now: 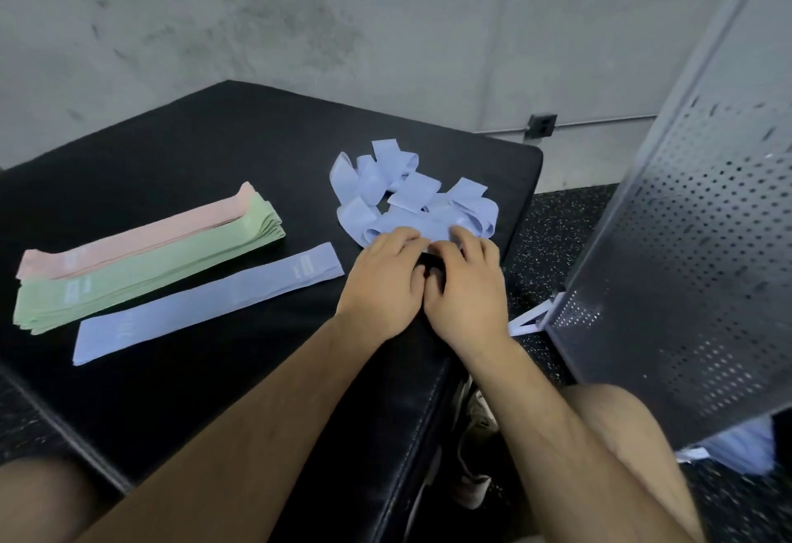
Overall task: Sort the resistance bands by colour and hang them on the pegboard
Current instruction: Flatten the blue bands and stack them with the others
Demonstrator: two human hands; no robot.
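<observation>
A tangled heap of blue bands (407, 195) lies on the black padded bench (205, 148). My left hand (385, 281) and my right hand (467, 285) sit side by side at the heap's near edge, fingers curled down onto a blue band there. Whether they grip it is hidden under the fingers. One flat blue band (205, 307) lies stretched out to the left. Beyond it lie a neat green stack (145, 268) and a pink stack (137, 238). The grey pegboard (685, 242) stands tilted at the right.
The bench edge runs close to my knees (608, 422). The pegboard's white foot (531, 319) rests on the speckled floor beside the bench. A blue patch (737, 444) shows under the board's lower edge. A concrete wall rises behind.
</observation>
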